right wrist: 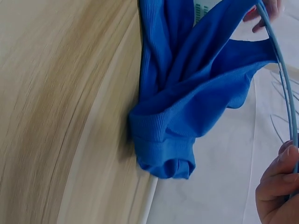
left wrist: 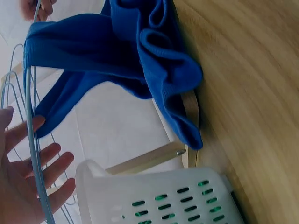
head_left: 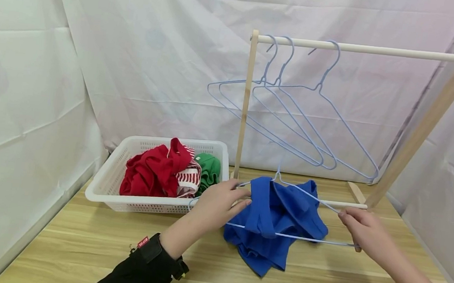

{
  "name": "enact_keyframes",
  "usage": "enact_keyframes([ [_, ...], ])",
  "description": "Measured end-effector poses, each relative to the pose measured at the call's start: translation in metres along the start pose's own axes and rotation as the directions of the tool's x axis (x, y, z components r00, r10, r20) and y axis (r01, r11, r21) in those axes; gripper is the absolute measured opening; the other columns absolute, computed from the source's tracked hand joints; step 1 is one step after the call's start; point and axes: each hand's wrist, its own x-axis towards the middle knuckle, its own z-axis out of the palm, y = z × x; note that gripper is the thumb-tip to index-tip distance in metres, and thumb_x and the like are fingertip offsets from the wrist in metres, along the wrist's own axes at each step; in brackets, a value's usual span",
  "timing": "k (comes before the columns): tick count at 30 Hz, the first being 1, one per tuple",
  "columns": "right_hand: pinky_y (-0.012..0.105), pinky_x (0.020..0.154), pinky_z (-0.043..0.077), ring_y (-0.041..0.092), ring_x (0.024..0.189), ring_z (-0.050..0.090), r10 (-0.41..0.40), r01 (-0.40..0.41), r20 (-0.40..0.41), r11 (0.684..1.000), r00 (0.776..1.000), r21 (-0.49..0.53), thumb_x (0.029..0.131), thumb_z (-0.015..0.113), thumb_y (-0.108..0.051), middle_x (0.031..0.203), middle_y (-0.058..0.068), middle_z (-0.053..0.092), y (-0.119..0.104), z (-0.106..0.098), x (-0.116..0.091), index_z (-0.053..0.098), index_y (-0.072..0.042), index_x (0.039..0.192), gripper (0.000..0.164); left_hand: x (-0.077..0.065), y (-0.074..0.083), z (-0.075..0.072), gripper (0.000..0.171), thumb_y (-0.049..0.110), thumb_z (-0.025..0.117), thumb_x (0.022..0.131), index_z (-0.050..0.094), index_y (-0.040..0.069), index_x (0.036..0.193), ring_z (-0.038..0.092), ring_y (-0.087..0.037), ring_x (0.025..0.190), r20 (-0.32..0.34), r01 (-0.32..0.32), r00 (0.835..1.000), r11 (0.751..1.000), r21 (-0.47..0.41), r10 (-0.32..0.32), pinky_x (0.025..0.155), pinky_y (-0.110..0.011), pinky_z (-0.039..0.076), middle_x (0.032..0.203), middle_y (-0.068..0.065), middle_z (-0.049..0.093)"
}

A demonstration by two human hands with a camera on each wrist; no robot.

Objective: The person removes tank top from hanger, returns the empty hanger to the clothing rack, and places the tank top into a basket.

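Observation:
A blue garment (head_left: pixel 259 204) with ribbed edges hangs over the lower bar of a light-blue wire hanger (head_left: pixel 312 239), one band of it passing through the frame. Its lower folds rest on the wooden table. At the hanger's right end, my right hand (head_left: pixel 370 232) grips the wire between thumb and curled fingers, as the right wrist view also shows. My left hand (head_left: pixel 221 204) is at the other end, beside the garment. In the left wrist view its fingers (left wrist: pixel 56 169) are extended and spread, with the wire crossing in front of them.
A white perforated basket (head_left: pixel 123 200) stands on the left, holding red (head_left: pixel 150 173), striped and green clothes. Behind my hands is a wooden rack (head_left: pixel 246 111) whose white rail (head_left: pixel 399 53) carries three bare hangers. White sheets surround the table (head_left: pixel 89 246).

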Motion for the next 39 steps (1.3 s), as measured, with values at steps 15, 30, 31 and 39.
enact_keyframes([
  [15,0.033,0.039,0.043,0.017,0.038,0.044,-0.080,0.080,-0.034,0.997,0.996,-0.004,0.097,0.039,-0.029,0.051,0.002,0.038,-0.018,0.016,-0.003,0.048,-0.015,0.075,0.028,0.003,0.008,0.005,0.015,0.031,0.065,0.083,0.062,0.016,0.082,0.054,-0.014,0.091,-0.168,0.100,0.981,0.995,0.016,-0.096,0.075,-0.031,0.051,0.098,0.000,0.058],
  [30,0.030,0.037,0.040,0.015,0.038,0.040,-0.076,0.076,0.002,0.993,0.997,-0.087,0.097,0.039,-0.034,0.054,0.000,0.034,-0.020,0.014,-0.013,0.043,-0.017,0.073,0.029,-0.011,0.004,-0.005,0.014,0.027,0.064,0.083,0.057,0.018,0.076,0.049,-0.007,0.070,-0.129,0.146,0.980,0.989,-0.033,-0.149,0.058,-0.026,0.047,0.079,0.006,0.053],
  [31,0.030,0.037,0.040,0.014,0.038,0.040,-0.081,0.080,0.001,0.992,0.997,-0.094,0.097,0.039,-0.034,0.054,-0.001,0.034,-0.021,0.013,-0.013,0.043,-0.018,0.073,0.029,-0.012,0.003,-0.006,0.014,0.027,0.064,0.083,0.056,0.019,0.076,0.048,-0.007,0.069,-0.119,0.151,0.981,0.988,-0.035,-0.154,0.057,-0.026,0.047,0.078,0.007,0.053],
  [39,0.028,0.037,0.039,0.012,0.039,0.039,-0.129,0.126,-0.016,0.983,0.992,-0.134,0.096,0.041,-0.031,0.053,-0.003,0.034,-0.020,0.012,-0.018,0.043,-0.021,0.073,0.026,-0.021,0.002,-0.007,0.016,0.030,0.063,0.084,0.054,0.020,0.075,0.046,-0.006,0.063,-0.049,0.192,0.980,0.981,-0.038,-0.194,0.052,-0.024,0.044,0.072,0.008,0.052],
])
